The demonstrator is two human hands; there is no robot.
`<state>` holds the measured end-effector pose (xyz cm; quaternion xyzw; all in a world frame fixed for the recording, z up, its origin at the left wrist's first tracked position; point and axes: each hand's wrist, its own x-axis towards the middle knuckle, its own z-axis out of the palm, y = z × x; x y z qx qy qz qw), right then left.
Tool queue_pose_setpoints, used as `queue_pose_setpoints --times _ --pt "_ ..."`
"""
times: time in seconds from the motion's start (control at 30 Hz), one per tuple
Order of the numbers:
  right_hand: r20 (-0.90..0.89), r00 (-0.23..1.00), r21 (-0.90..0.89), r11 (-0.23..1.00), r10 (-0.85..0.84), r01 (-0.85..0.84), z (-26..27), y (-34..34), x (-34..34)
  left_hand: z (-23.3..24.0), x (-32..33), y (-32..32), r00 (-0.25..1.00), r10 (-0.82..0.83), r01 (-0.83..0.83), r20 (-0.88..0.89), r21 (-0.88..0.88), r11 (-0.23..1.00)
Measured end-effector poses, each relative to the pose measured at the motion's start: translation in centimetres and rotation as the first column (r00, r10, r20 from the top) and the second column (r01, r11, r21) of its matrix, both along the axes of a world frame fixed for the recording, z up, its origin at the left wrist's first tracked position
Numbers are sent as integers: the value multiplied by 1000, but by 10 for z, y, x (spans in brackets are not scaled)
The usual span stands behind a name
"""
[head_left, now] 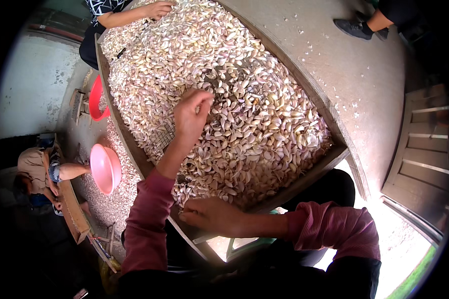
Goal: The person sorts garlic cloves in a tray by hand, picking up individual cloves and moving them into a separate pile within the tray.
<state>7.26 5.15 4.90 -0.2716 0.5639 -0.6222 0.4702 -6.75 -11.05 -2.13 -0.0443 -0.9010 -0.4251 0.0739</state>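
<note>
Garlic cloves (262, 123) lie loose in a thick layer in a wooden-sided tray (323, 99) before me. A patch of wire mesh (162, 137) shows through at the left. My left hand (192, 112) hangs over the middle of the cloves, its fingers bent downward; the fingertips are partly hidden, and whether they pinch a clove I cannot tell. Nearer my body, my right hand (215, 216) is over the tray's near corner. Its fingers curl inward and the palm is turned away, so its contents are hidden.
Another person's hand (159, 9) reaches into the cloves at the far end. Left of the tray are a red basin (96, 99) and a pink basin (105, 169) on a floor strewn with cloves. A seated person (33, 164) works at a wooden tray (73, 209). A shoe (353, 29) stands far right.
</note>
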Motion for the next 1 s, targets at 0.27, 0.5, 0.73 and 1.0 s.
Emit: queue_pose_setpoints --times 0.27,0.5,0.73,1.0 --pt "76 997 23 1000 -18 17 -1 -2 0 -9 -66 21 858 425 -508 -287 -587 630" --pt "46 995 -7 996 -87 87 -3 -3 4 -14 -47 -15 889 271 -372 -368 -239 897" --pt "8 997 -1 997 -83 83 -20 -9 16 -12 -64 31 960 -64 -31 -274 -329 944" --pt "58 994 17 995 -95 95 -11 -6 6 -6 -70 22 995 13 -32 -96 -190 981"
